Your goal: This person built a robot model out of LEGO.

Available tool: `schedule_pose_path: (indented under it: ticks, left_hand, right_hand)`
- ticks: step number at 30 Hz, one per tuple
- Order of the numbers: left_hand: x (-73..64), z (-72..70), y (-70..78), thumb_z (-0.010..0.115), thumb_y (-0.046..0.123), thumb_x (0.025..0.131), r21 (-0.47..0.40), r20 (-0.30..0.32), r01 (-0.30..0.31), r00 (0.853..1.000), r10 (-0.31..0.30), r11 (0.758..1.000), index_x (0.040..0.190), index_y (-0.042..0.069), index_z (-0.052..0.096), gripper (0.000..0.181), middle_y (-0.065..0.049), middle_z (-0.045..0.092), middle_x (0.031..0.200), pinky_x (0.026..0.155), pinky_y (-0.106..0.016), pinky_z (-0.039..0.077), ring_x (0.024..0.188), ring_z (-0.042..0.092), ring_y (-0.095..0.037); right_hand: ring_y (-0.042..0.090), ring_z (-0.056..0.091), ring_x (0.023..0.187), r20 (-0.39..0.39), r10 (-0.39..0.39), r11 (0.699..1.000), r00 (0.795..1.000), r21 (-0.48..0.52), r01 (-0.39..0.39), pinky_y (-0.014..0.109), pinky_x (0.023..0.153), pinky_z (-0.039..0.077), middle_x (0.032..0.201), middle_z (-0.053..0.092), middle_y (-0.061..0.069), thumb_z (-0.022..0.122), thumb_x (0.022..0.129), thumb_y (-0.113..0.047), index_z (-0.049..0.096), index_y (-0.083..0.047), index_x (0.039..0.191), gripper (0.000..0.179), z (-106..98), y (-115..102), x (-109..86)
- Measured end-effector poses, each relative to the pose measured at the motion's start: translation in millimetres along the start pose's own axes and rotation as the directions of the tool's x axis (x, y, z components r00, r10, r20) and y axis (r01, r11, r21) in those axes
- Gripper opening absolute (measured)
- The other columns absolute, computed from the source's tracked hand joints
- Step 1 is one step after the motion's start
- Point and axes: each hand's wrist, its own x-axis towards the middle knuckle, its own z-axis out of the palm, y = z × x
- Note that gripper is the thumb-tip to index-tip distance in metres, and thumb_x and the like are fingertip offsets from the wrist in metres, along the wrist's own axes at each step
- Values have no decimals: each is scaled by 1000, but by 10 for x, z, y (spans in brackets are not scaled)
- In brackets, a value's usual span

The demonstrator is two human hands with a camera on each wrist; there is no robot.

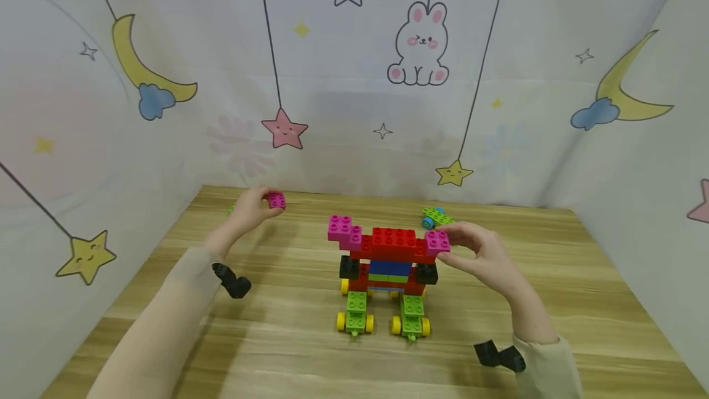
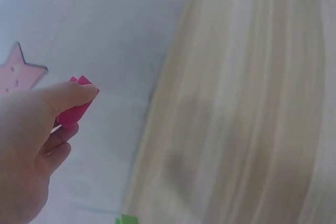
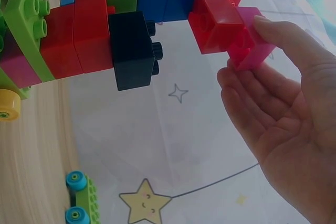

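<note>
A built figure of toy bricks stands on the table, with a wide red brick (image 1: 394, 239) on top, black bricks (image 3: 132, 51) at its sides and green wheeled bases (image 1: 356, 313) below. My right hand (image 1: 487, 257) pinches a pink brick (image 3: 253, 38) at the figure's upper right end, thumb on one face and fingers on the other. Away to the left, my left hand (image 1: 251, 208) holds a loose pink brick (image 2: 75, 109) between thumb and fingers, above the table's back part. More pink bricks (image 1: 344, 231) sit at the figure's upper left.
A green wheeled base with blue wheels (image 1: 436, 217) stands behind the figure, near my right hand. Part of a green piece (image 2: 126, 219) shows below the left hand. A printed cloth wall (image 1: 354, 109) borders the wooden table (image 1: 288, 350) at the back and sides.
</note>
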Motion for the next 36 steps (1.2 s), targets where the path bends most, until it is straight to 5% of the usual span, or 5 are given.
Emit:
schedule_pose_path:
  ticks: [9, 17, 21, 27, 36]
  left_hand:
    - [15, -195, 583, 69, 19, 92, -103, 4, 14, 1000, -14, 995, 133, -3, 54, 49, -22, 62, 119, 100, -53, 46, 116, 57, -39]
    - [-91, -382, 1249, 71, 23, 90, -169, -81, -21, 997, 8, 985, 134, 1, 55, 51, -18, 65, 120, 100, -48, 49, 114, 60, -35]
    - [-182, -440, 1567, 74, 20, 88, -226, -142, -93, 988, 62, 970, 132, 2, 58, 50, -17, 65, 122, 99, -45, 50, 113, 62, -34]
    - [-324, -399, 1973, 77, 16, 85, -262, -198, -228, 964, 179, 938, 125, 0, 63, 46, -15, 68, 118, 95, -41, 53, 108, 65, -29]
    - [-486, -163, 2450, 79, 15, 83, -270, -158, -347, 936, 314, 898, 121, 1, 65, 43, -10, 70, 113, 94, -34, 54, 104, 66, -22]
  right_hand:
    - [-2, 61, 98, -2, 23, 1000, 1000, -13, -23, 12, 88, 49, 112, 69, 13, 72, 88, -7, 64, 0, 120, 34, -7, -35, -15]
    - [-2, 61, 99, 5, 27, 999, 1000, -23, -26, 13, 90, 49, 114, 68, 13, 72, 88, -7, 62, 1, 121, 36, -15, 16, -18]
    - [-2, 61, 100, 1, 42, 999, 999, -27, -42, 11, 90, 47, 115, 68, 13, 73, 87, -8, 62, 1, 123, 38, -15, 11, -15]
    - [-2, 60, 100, -7, 31, 999, 999, -23, -32, 9, 91, 46, 115, 68, 14, 73, 87, -8, 62, 0, 124, 39, -9, 3, -11]
    - [-8, 57, 105, -61, -59, 998, 996, 12, 59, 7, 94, 43, 119, 65, 20, 71, 86, 1, 61, 5, 122, 37, -25, -42, -18]
